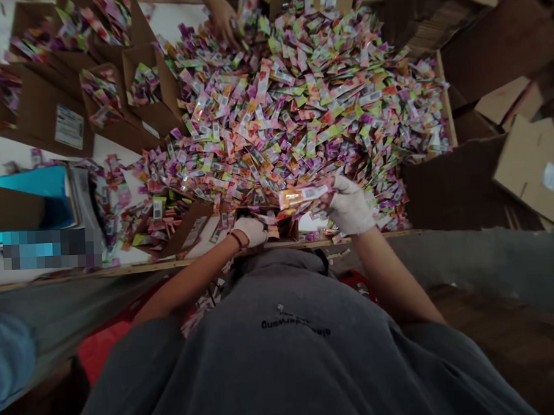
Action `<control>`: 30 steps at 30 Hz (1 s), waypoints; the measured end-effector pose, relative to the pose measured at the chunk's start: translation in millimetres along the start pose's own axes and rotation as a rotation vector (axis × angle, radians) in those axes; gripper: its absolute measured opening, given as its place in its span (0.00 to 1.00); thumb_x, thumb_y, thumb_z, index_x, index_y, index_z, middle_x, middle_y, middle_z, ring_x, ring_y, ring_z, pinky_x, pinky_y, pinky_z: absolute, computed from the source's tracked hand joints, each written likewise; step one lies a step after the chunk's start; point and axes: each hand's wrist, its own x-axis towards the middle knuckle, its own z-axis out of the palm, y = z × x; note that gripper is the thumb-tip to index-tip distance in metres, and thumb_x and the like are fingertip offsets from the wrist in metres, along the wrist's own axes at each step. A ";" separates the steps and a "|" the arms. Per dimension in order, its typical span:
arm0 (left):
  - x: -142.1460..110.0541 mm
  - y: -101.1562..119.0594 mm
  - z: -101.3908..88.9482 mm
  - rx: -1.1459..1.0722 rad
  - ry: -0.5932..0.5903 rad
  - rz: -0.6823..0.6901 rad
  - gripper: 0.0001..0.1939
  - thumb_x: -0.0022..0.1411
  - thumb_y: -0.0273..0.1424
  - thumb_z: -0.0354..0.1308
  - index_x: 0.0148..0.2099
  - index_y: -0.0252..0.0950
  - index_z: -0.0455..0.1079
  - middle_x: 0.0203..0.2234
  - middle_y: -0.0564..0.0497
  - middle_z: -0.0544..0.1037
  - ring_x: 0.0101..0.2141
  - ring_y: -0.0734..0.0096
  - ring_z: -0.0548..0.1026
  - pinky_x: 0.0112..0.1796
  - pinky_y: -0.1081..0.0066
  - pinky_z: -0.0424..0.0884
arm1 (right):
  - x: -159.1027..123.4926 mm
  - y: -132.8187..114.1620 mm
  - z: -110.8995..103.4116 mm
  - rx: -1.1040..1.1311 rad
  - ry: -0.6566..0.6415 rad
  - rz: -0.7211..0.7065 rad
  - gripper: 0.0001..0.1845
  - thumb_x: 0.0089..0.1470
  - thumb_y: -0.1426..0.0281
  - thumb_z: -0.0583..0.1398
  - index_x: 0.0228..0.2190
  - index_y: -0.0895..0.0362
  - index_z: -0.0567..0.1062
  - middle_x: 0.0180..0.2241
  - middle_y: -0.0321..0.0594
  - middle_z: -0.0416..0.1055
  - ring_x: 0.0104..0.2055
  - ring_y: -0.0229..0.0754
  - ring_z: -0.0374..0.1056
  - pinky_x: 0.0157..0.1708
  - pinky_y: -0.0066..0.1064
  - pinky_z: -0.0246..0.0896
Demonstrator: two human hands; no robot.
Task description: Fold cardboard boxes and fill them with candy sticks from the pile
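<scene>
My right hand (354, 209), in a white glove that leaves fingertips bare, is closed on a packet (303, 195). This slim packet has an orange end and a pale label, and it points left above a small open carton (288, 231). My left hand (251, 232), also gloved, rests at the carton's left side with its fingers curled; what they grip is hidden. Several packets lie in the carton and by the left fingertips. Beyond both hands spreads a big heap of similar pink, green, orange and purple packets (300, 115).
Filled cardboard boxes (74, 127) stand at the left, and a tilted open carton (186, 233) lies nearer me. A blue folder (32, 181) sits at far left. Flattened cardboard (536, 165) leans at right. Another person's hand (223, 20) reaches into the heap's far side. A wooden edge (123, 270) borders the table.
</scene>
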 end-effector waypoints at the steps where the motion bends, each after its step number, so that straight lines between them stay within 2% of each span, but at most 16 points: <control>1: -6.4 -7.2 -2.1 0.031 0.035 0.051 0.22 0.74 0.36 0.52 0.54 0.30 0.83 0.52 0.31 0.83 0.52 0.43 0.82 0.49 0.57 0.75 | -2.2 9.6 9.5 -0.092 -0.043 0.013 0.15 0.56 0.56 0.64 0.39 0.51 0.74 0.33 0.36 0.77 0.30 0.40 0.73 0.32 0.33 0.74; 2: -15.9 -15.2 -5.2 0.051 0.070 0.096 0.20 0.73 0.34 0.53 0.53 0.31 0.84 0.52 0.33 0.83 0.51 0.46 0.82 0.48 0.60 0.75 | -3.4 19.2 19.5 -0.233 -0.104 0.030 0.11 0.59 0.60 0.61 0.41 0.52 0.75 0.35 0.37 0.78 0.33 0.41 0.75 0.35 0.34 0.76; 4: -39.6 -32.0 -13.4 0.049 0.126 0.087 0.18 0.74 0.33 0.53 0.51 0.34 0.83 0.50 0.38 0.83 0.49 0.52 0.82 0.46 0.64 0.74 | -2.6 36.1 39.0 -0.542 -0.245 0.076 0.10 0.60 0.69 0.58 0.41 0.53 0.78 0.39 0.40 0.80 0.40 0.44 0.78 0.43 0.35 0.76; 8: -77.2 -49.7 -22.9 0.008 0.332 -0.093 0.18 0.77 0.34 0.51 0.44 0.33 0.81 0.43 0.39 0.83 0.43 0.56 0.79 0.44 0.63 0.73 | 4.8 52.0 62.3 -0.963 -0.472 0.120 0.17 0.56 0.80 0.58 0.43 0.59 0.83 0.47 0.53 0.82 0.51 0.50 0.78 0.54 0.37 0.71; 9: -80.3 -47.5 -21.2 -0.011 0.388 -0.061 0.18 0.77 0.34 0.51 0.44 0.33 0.81 0.43 0.40 0.82 0.43 0.57 0.79 0.45 0.63 0.73 | 6.4 51.5 63.0 -1.052 -0.505 0.109 0.19 0.58 0.81 0.58 0.47 0.60 0.83 0.50 0.54 0.82 0.53 0.50 0.77 0.56 0.36 0.70; 11: -76.8 -35.1 -12.9 -0.043 0.425 0.138 0.18 0.78 0.34 0.50 0.46 0.34 0.81 0.44 0.41 0.82 0.46 0.59 0.79 0.49 0.64 0.72 | 8.1 45.5 58.4 -1.162 -0.523 0.089 0.22 0.61 0.80 0.57 0.52 0.58 0.82 0.54 0.52 0.81 0.56 0.47 0.76 0.57 0.34 0.68; 13: -61.0 -17.4 -1.7 -0.041 0.375 0.322 0.21 0.79 0.37 0.47 0.50 0.36 0.81 0.50 0.41 0.82 0.53 0.57 0.77 0.56 0.62 0.71 | 7.9 34.4 47.7 -1.143 -0.470 0.084 0.18 0.62 0.76 0.59 0.50 0.57 0.83 0.51 0.49 0.82 0.54 0.47 0.77 0.55 0.32 0.68; 14: -49.7 -9.1 3.3 -0.035 0.314 0.331 0.23 0.80 0.40 0.46 0.52 0.36 0.82 0.54 0.40 0.81 0.56 0.55 0.76 0.57 0.60 0.70 | 7.1 27.8 41.2 -1.113 -0.431 0.083 0.16 0.62 0.74 0.60 0.47 0.58 0.84 0.48 0.48 0.83 0.51 0.47 0.78 0.52 0.32 0.69; 16: -24.6 2.5 8.9 -0.050 0.127 0.199 0.29 0.80 0.47 0.44 0.56 0.36 0.83 0.56 0.37 0.81 0.57 0.49 0.77 0.56 0.57 0.72 | 4.4 14.7 28.7 -1.014 -0.335 0.065 0.12 0.62 0.70 0.60 0.41 0.58 0.84 0.40 0.46 0.83 0.44 0.46 0.78 0.46 0.31 0.69; 18: -4.6 5.5 7.5 -0.073 -0.081 0.034 0.33 0.78 0.50 0.44 0.55 0.34 0.84 0.53 0.34 0.83 0.52 0.47 0.81 0.49 0.59 0.75 | 0.9 5.2 20.8 -0.855 -0.244 0.033 0.12 0.62 0.66 0.60 0.38 0.58 0.83 0.33 0.42 0.80 0.36 0.45 0.75 0.40 0.32 0.70; 19: 0.5 3.8 4.3 -0.073 -0.144 0.013 0.33 0.78 0.50 0.44 0.55 0.33 0.84 0.52 0.33 0.83 0.50 0.47 0.82 0.47 0.62 0.75 | -0.9 3.0 19.8 -0.760 -0.214 0.016 0.13 0.62 0.64 0.59 0.38 0.57 0.83 0.31 0.41 0.78 0.34 0.44 0.74 0.39 0.32 0.70; 21: -2.4 -5.0 -5.6 -0.043 -0.160 0.087 0.29 0.74 0.48 0.50 0.53 0.34 0.86 0.50 0.35 0.85 0.48 0.51 0.83 0.43 0.67 0.74 | -3.9 4.6 24.3 -0.574 -0.215 0.001 0.15 0.62 0.63 0.59 0.43 0.57 0.82 0.32 0.39 0.78 0.32 0.43 0.73 0.37 0.33 0.71; 23: -21.2 -19.4 -17.8 -0.031 -0.116 0.176 0.20 0.70 0.43 0.56 0.48 0.38 0.87 0.47 0.40 0.86 0.44 0.55 0.83 0.39 0.69 0.72 | -6.0 13.1 34.4 -0.518 -0.264 0.012 0.18 0.62 0.65 0.59 0.50 0.56 0.80 0.37 0.40 0.80 0.35 0.43 0.74 0.40 0.35 0.73; 24: -34.3 -27.6 -23.9 -0.039 -0.091 0.182 0.17 0.69 0.41 0.58 0.45 0.40 0.86 0.44 0.42 0.86 0.41 0.57 0.82 0.38 0.69 0.71 | -6.6 18.8 39.6 -0.567 -0.304 0.016 0.21 0.60 0.68 0.60 0.53 0.56 0.79 0.41 0.42 0.80 0.39 0.44 0.76 0.44 0.36 0.74; 27: -71.7 -46.7 -37.7 -0.063 0.065 0.030 0.15 0.72 0.36 0.57 0.39 0.38 0.84 0.36 0.44 0.84 0.35 0.61 0.79 0.38 0.68 0.70 | -7.0 34.4 48.7 -0.891 -0.359 0.012 0.26 0.55 0.76 0.63 0.56 0.58 0.78 0.53 0.50 0.78 0.56 0.51 0.73 0.59 0.40 0.69; 30: -82.0 -42.7 -36.6 -0.019 0.324 -0.048 0.15 0.75 0.36 0.54 0.46 0.36 0.81 0.42 0.43 0.83 0.41 0.59 0.79 0.43 0.66 0.72 | -2.1 41.1 47.2 -1.124 -0.247 0.020 0.29 0.59 0.76 0.63 0.62 0.61 0.74 0.62 0.59 0.71 0.63 0.54 0.69 0.63 0.40 0.64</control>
